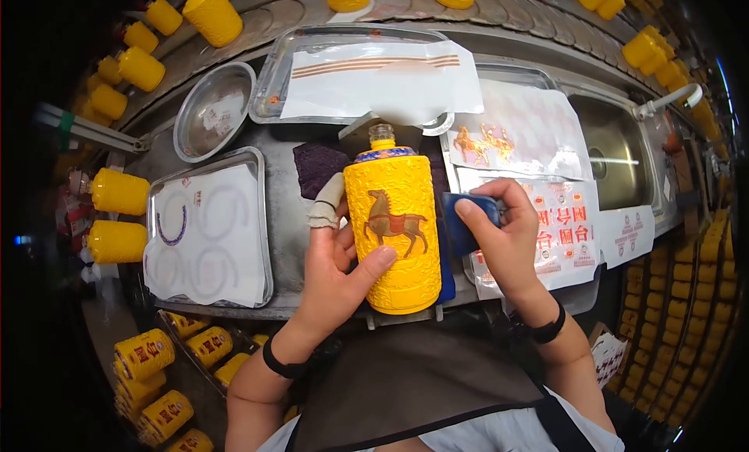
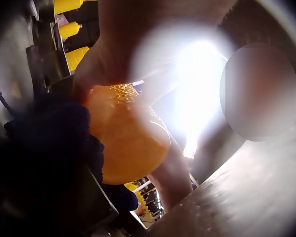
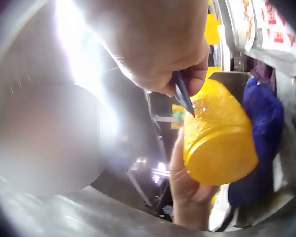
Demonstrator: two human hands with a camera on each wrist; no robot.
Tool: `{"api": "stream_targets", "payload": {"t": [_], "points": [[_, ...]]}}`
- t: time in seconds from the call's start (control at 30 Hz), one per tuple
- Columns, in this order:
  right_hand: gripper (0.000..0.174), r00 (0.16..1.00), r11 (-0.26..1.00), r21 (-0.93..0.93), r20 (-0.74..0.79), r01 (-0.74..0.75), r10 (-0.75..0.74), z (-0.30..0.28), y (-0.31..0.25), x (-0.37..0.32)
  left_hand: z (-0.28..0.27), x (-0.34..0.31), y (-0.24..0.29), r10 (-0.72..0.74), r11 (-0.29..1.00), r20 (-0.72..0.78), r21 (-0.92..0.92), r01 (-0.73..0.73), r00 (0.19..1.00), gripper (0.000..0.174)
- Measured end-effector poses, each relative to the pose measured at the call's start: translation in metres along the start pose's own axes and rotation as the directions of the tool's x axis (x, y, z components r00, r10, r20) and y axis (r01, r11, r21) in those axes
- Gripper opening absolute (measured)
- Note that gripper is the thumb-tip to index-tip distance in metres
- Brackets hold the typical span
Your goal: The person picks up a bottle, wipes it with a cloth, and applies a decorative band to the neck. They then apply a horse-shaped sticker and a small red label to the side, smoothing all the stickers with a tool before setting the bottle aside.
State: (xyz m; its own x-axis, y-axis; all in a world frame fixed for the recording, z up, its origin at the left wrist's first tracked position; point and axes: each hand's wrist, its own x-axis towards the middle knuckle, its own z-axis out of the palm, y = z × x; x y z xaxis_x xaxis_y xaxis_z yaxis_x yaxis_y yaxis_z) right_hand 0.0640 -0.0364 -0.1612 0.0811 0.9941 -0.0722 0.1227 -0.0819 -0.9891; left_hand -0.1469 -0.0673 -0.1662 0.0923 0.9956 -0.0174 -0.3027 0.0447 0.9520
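A yellow embossed bottle (image 1: pixel 396 272) with a brown horse picture and a clear glass neck lies in the middle, neck pointing away. The left hand (image 1: pixel 335 269) grips its left side, thumb on the front below the horse; cloth covers one finger. Just right of the bottle, the right hand (image 1: pixel 507 233) pinches a flat dark blue piece (image 1: pixel 473 218) between thumb and fingers. In the right wrist view that piece (image 3: pixel 183 94) has its edge close to the side of the bottle (image 3: pixel 222 153); whether they touch I cannot tell. The left wrist view shows the bottle's base (image 2: pixel 130 148).
At left stands a tray (image 1: pixel 265 249) with decal sheets, behind it a round metal bowl (image 1: pixel 182 124). Another tray (image 1: pixel 269 62) is at the back. Printed sheets (image 1: pixel 538 132) lie at right beside a sink (image 1: pixel 624 179). A dark purple cloth (image 1: pixel 316 170) lies behind the left hand.
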Motion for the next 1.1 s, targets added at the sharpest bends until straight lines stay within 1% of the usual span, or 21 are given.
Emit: {"api": "stream_targets", "payload": {"t": [0.03,0.1,0.13,0.17,0.2,0.27,0.3,0.33,0.37,0.4,0.43,0.53,0.57,0.6,0.63,0.7,0.77,0.87,0.97,1.07,1.1], "points": [[0.022,1.0,1.0,0.003,0.012,0.003,-0.003,0.0,-0.005,-0.006,-0.002,0.0,-0.002,0.005,1.0,0.003,-0.003,-0.005,1.0,0.084],[0.02,0.995,0.998,0.034,0.081,0.058,-0.061,0.003,-0.014,-0.019,-0.002,-0.001,0.0,-0.016,1.0,0.017,0.007,0.016,1.0,0.085],[0.019,0.988,0.994,0.058,0.119,0.09,-0.096,0.008,-0.017,-0.021,-0.001,-0.001,0.0,-0.031,0.999,0.031,-0.037,0.033,0.999,0.085],[0.018,0.997,0.998,-0.037,0.057,0.046,-0.044,0.007,-0.009,-0.015,0.0,0.0,-0.002,-0.037,0.997,0.035,-0.074,0.04,0.999,0.086],[0.018,0.989,0.965,-0.226,-0.02,0.136,-0.144,0.002,0.002,-0.005,-0.001,-0.001,-0.001,-0.036,0.995,0.022,-0.097,0.038,0.999,0.086],[0.018,0.99,0.983,-0.135,-0.051,0.123,-0.131,-0.011,0.015,0.0,-0.007,-0.006,-0.006,-0.03,0.998,0.021,-0.057,0.032,0.999,0.087],[0.016,0.99,0.979,-0.155,-0.038,0.131,-0.139,-0.012,0.005,-0.006,-0.01,-0.007,-0.008,-0.011,1.0,0.026,-0.001,0.011,1.0,0.087],[0.014,0.988,0.985,-0.088,-0.024,0.148,-0.15,-0.013,0.004,-0.01,-0.016,-0.011,-0.006,-0.003,0.999,0.042,0.05,0.001,0.999,0.087],[0.014,0.993,0.993,-0.01,-0.025,0.118,-0.118,-0.016,0.011,-0.01,-0.025,-0.017,0.001,-0.063,0.994,0.015,0.086,0.061,0.998,0.086],[0.015,0.998,0.997,0.051,0.016,0.066,-0.067,-0.017,0.006,-0.012,-0.032,-0.021,0.008,-0.121,0.987,-0.002,0.11,0.121,0.993,0.085],[0.014,0.998,0.996,0.076,0.021,0.05,-0.052,-0.017,0.006,-0.011,-0.044,-0.026,0.009,-0.1,0.983,-0.047,0.152,0.107,0.994,0.08],[0.014,1.0,0.989,0.147,0.007,-0.004,0.003,-0.023,0.009,-0.006,-0.093,-0.037,0.031,-0.069,0.932,-0.188,0.337,0.13,0.98,0.058],[0.014,1.0,0.985,0.173,-0.003,-0.024,0.025,-0.025,0.009,-0.005,-0.109,-0.04,0.046,-0.155,0.895,-0.272,0.368,0.252,0.95,0.054],[0.014,1.0,0.984,0.179,-0.003,-0.024,0.025,-0.024,0.008,-0.005,-0.139,-0.046,0.043,-0.119,0.836,-0.308,0.481,0.262,0.944,0.052],[0.014,1.0,0.982,0.185,-0.005,-0.025,0.027,-0.023,0.006,-0.006,-0.159,-0.048,0.054,-0.149,0.806,-0.399,0.481,0.345,0.905,0.051],[0.013,1.0,0.982,0.185,-0.003,-0.022,0.023,-0.021,0.005,-0.007,-0.216,-0.048,0.057,-0.052,0.727,-0.462,0.59,0.35,0.885,0.048],[0.014,1.0,0.985,0.171,0.011,-0.01,0.008,-0.019,0.005,-0.007,-0.266,-0.038,0.061,0.078,0.413,-0.489,0.809,0.419,0.869,0.042],[0.014,1.0,0.99,0.143,0.013,-0.008,0.007,-0.013,0.001,-0.01,-0.315,-0.004,0.063,0.215,0.157,-0.452,0.891,0.426,0.865,0.033],[0.015,1.0,0.993,0.118,0.011,0.018,-0.02,-0.014,-0.003,-0.016,-0.332,0.026,0.073,0.288,0.1,-0.457,0.888,0.449,0.841,0.028],[0.014,1.0,0.996,0.087,-0.024,0.01,-0.008,-0.016,-0.004,-0.019,-0.337,0.046,0.073,0.256,0.115,-0.485,0.874,0.472,0.836,0.03],[0.014,0.999,0.996,0.089,-0.036,0.001,0.002,-0.017,-0.005,-0.02,-0.336,0.049,0.07,0.295,0.089,-0.452,0.89,0.446,0.842,0.031]]}}
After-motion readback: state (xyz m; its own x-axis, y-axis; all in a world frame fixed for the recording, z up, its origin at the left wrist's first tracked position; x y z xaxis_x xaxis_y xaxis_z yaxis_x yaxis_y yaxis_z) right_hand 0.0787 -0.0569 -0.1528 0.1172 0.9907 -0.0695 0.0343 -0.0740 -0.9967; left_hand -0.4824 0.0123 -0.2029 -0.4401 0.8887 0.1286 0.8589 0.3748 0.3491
